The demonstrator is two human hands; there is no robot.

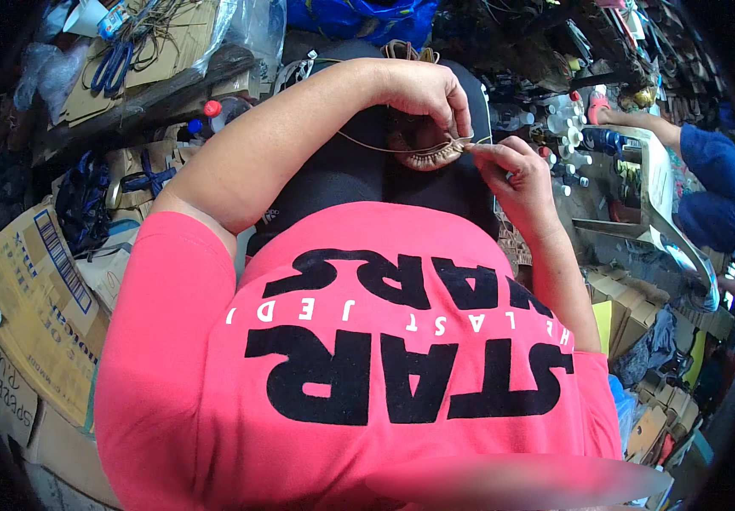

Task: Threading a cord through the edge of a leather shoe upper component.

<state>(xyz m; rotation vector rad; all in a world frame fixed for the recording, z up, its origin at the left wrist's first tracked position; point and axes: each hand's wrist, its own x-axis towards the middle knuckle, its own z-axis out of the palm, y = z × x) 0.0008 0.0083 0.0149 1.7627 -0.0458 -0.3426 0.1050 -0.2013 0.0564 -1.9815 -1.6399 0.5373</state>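
Seated in a pink shirt [197,341], you are bending over what appears to be a brown leather shoe [425,158], which is resting on your dark-trousered lap [325,179], toward its far end and slightly right of its middle. A pale cord [366,143] is running from the lap's left side to the shoe's gathered, stitched rim. Your left hand [423,89] is arching over from the far side, its fingers curling down nearly together; whether they are gripping cord or leather, you cannot tell. Your right hand [516,175] is meeting the rim from the right, thumb and forefinger close together, their hold too small to make out. The shoe is looking light and pliable, the cord thin and probably prone to slipping; the thick gathered rim is likely offering the surest grip. Plastic bottles [562,128] are standing beyond the lap's right edge.
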